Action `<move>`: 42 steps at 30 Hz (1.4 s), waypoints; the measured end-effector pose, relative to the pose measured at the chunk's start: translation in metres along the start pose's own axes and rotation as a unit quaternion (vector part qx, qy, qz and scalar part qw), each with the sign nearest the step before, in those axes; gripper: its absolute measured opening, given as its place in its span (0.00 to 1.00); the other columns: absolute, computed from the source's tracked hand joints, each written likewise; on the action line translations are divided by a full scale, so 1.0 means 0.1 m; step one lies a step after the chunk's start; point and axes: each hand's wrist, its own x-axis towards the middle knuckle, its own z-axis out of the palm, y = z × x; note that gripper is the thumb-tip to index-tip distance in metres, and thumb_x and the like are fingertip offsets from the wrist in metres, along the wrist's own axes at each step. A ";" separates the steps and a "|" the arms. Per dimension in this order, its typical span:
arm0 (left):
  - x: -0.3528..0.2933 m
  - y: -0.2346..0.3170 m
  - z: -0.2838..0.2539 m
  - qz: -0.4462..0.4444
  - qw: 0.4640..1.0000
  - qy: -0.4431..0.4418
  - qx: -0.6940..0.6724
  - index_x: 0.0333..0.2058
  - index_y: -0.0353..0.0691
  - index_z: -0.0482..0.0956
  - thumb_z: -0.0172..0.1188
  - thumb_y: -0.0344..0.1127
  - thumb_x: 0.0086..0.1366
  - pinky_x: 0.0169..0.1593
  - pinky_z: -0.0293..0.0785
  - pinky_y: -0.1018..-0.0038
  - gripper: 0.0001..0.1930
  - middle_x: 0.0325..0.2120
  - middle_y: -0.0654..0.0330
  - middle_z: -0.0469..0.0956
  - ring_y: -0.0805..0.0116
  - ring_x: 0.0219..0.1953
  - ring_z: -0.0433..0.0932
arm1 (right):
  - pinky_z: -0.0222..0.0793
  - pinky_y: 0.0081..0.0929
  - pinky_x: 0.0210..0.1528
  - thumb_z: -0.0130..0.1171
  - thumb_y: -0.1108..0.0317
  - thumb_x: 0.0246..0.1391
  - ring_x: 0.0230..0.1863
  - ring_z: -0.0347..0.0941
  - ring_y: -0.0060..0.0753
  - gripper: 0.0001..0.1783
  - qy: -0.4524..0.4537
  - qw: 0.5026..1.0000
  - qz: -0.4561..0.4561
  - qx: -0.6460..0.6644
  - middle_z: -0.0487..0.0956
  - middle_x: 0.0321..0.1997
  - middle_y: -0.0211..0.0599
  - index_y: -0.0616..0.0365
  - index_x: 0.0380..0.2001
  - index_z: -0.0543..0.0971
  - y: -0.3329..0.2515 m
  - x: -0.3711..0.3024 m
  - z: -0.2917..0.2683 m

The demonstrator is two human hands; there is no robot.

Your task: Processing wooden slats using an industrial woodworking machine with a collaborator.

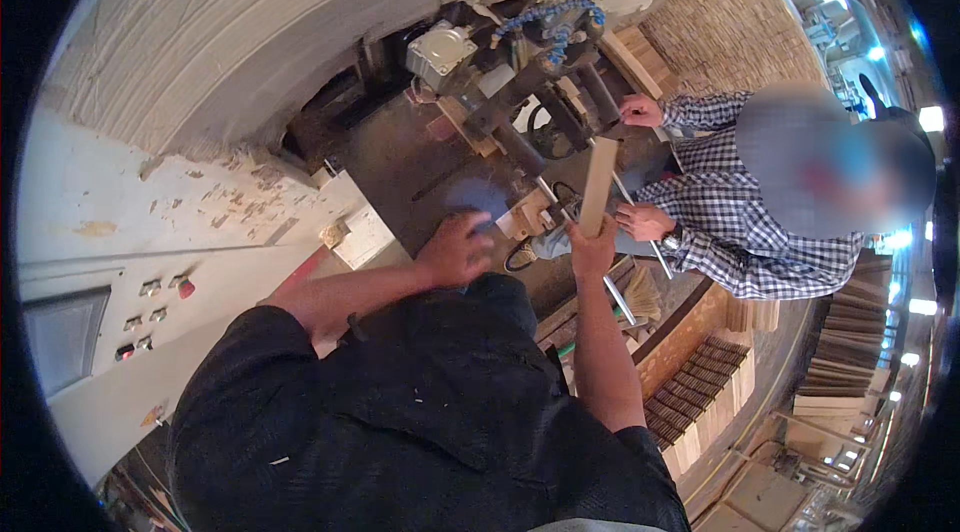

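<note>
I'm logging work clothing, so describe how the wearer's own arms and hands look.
The left hand is motion-blurred, but no glove shows on it; the right hand is plainly gloveless. Both arms wear black: the left sleeve and right sleeve leave the forearms bare. I make out no markings on either sleeve.

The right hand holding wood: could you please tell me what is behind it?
Behind the right hand, one metal rod seems to emerge on both sides; its covered middle cannot be seen.
</note>
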 end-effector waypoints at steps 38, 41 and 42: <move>0.05 -0.15 -0.40 0.046 0.978 -0.106 0.171 0.52 0.44 0.75 0.67 0.45 0.57 0.66 0.55 0.52 0.25 0.57 0.54 0.67 0.51 0.62 0.64 | 0.75 0.43 0.48 0.67 0.64 0.42 0.47 0.77 0.57 0.32 -0.057 0.974 -0.135 0.170 0.79 0.47 0.53 0.57 0.54 0.74 -0.22 -0.34 -0.23; 0.11 0.24 -0.44 -0.073 0.994 0.060 -0.047 0.50 0.40 0.76 0.65 0.44 0.60 0.59 0.67 0.59 0.22 0.52 0.54 0.73 0.55 0.55 0.72 | 0.75 0.43 0.48 0.67 0.61 0.43 0.48 0.77 0.57 0.36 -0.202 0.946 -0.168 0.191 0.80 0.48 0.52 0.57 0.58 0.71 -0.61 -0.56 -0.04; 0.19 0.40 -0.48 -0.219 0.942 0.056 -0.248 0.50 0.38 0.76 0.63 0.42 0.62 0.55 0.71 0.62 0.21 0.49 0.54 0.75 0.56 0.52 0.75 | 0.75 0.43 0.48 0.67 0.59 0.43 0.48 0.78 0.57 0.37 -0.244 0.939 -0.206 0.123 0.79 0.49 0.51 0.57 0.58 0.71 -0.79 -0.57 -0.03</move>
